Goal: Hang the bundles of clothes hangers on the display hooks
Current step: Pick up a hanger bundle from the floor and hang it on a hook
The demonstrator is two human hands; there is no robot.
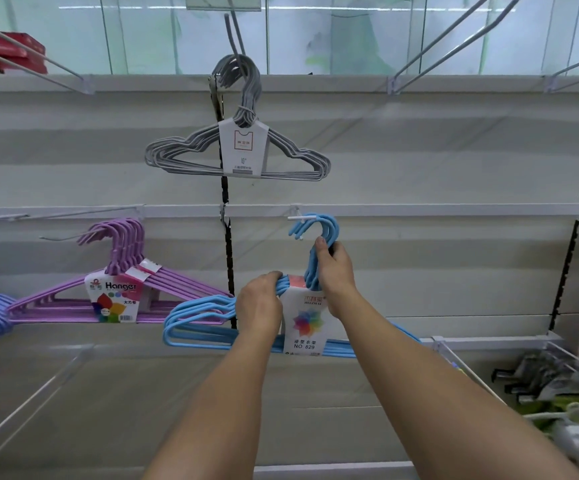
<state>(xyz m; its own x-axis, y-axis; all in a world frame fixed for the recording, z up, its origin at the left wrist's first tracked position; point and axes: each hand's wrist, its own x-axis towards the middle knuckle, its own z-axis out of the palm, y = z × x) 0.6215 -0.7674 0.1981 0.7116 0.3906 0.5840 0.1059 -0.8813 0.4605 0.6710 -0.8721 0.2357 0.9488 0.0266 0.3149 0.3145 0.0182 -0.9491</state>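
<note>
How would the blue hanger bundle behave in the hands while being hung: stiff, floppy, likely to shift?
The blue hanger bundle looks fairly stiff: its arms stay level though held only near the neck. The label sleeve binds only the middle, so its ends may fan. The right hand and left hand both steady it, suggesting awkward width rather than weight.

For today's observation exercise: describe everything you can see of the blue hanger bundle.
The blue hanger bundle is a stack of light blue, plastic-looking hangers banded by a white card with a colourful flower print. It hangs upright, its hooks over a white display hook. The left hand grips its shoulder; the right hand grips its necks.
</note>
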